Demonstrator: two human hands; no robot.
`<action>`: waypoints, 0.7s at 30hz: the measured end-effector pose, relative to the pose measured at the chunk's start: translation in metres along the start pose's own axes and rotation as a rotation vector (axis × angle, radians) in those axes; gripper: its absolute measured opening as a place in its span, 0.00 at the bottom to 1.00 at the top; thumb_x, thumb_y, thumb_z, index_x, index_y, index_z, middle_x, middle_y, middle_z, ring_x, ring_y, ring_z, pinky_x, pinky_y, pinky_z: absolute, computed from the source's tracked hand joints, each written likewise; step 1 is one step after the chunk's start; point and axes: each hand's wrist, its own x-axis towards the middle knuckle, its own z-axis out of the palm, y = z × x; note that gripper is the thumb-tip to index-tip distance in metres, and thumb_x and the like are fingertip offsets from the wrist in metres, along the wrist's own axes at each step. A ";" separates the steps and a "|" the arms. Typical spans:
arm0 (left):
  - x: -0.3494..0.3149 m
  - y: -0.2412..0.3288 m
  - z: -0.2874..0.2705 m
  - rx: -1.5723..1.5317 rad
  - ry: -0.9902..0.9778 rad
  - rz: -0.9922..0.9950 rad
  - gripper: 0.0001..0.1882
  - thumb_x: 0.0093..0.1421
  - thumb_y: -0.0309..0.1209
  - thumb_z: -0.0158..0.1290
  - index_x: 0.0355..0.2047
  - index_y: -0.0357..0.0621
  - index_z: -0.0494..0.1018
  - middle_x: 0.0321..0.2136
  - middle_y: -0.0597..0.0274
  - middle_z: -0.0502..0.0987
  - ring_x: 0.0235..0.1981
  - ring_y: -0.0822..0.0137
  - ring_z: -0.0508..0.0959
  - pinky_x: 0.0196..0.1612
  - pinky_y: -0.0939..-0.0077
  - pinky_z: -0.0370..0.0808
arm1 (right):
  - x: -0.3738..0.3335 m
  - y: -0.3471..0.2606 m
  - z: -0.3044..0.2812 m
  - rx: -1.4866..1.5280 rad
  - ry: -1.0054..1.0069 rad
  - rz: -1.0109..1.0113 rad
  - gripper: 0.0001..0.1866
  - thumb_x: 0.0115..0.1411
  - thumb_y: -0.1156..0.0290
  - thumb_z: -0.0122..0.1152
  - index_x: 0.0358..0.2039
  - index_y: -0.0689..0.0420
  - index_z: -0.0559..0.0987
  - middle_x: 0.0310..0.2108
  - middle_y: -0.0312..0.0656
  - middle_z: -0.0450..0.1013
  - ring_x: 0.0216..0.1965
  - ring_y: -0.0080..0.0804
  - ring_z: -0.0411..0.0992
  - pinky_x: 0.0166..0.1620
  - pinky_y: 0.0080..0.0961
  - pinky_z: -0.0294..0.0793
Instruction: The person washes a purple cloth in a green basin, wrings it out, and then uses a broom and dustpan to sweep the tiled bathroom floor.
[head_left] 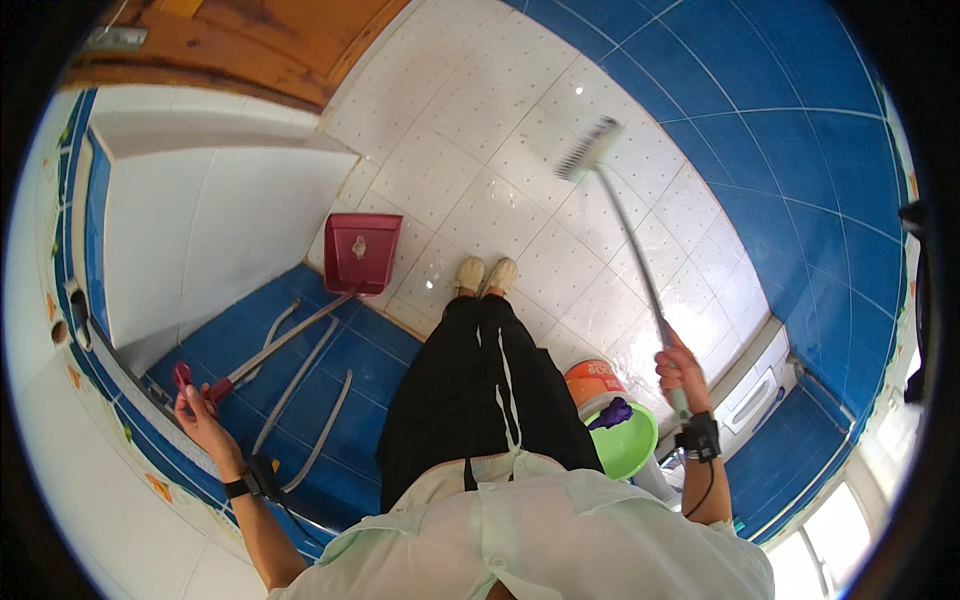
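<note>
My left hand (205, 418) is closed around the pink grip of a long-handled dustpan. The dark red dustpan (345, 270) sits at the edge of the blue-tiled step, its opening toward the white floor, with a small pale clump inside. My right hand (682, 372) is wrapped round the grey handle of a long floor brush (632, 235). Its bristled head is over the white tiles, ahead and to the right of my feet, and slightly blurred. Whether the bristles touch the floor I cannot tell.
A green basin (628, 446) with a purple cloth (610, 413) and an orange bucket (594, 381) stand by my right leg. Pale hoses (290, 395) lie on the blue step at left. A wooden door (240, 45) is far left; a blue-tiled wall (790, 150) rises at right.
</note>
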 end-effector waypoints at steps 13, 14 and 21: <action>0.071 -0.057 -0.042 0.127 -0.039 -0.214 0.17 0.56 0.45 0.58 0.37 0.49 0.71 0.34 0.66 0.74 0.32 0.75 0.74 0.31 0.85 0.73 | 0.195 0.008 0.139 0.758 -0.579 0.467 0.05 0.64 0.75 0.47 0.30 0.58 0.63 0.19 0.33 0.59 0.15 0.15 0.57 0.17 0.08 0.60; 0.073 -0.058 -0.044 0.199 -0.058 -0.190 0.19 0.56 0.46 0.58 0.38 0.48 0.71 0.35 0.65 0.74 0.31 0.75 0.74 0.30 0.85 0.73 | 0.182 0.006 0.103 0.628 -0.447 0.303 0.07 0.64 0.75 0.46 0.28 0.58 0.63 0.18 0.32 0.58 0.15 0.15 0.57 0.18 0.09 0.60; 0.040 -0.033 -0.008 0.901 0.153 0.312 0.28 0.53 0.45 0.60 0.46 0.36 0.68 0.43 0.51 0.71 0.42 0.59 0.71 0.44 0.69 0.70 | 0.090 -0.033 -0.126 0.785 0.005 0.126 0.08 0.64 0.73 0.45 0.28 0.63 0.66 0.21 0.35 0.62 0.15 0.14 0.57 0.15 0.09 0.58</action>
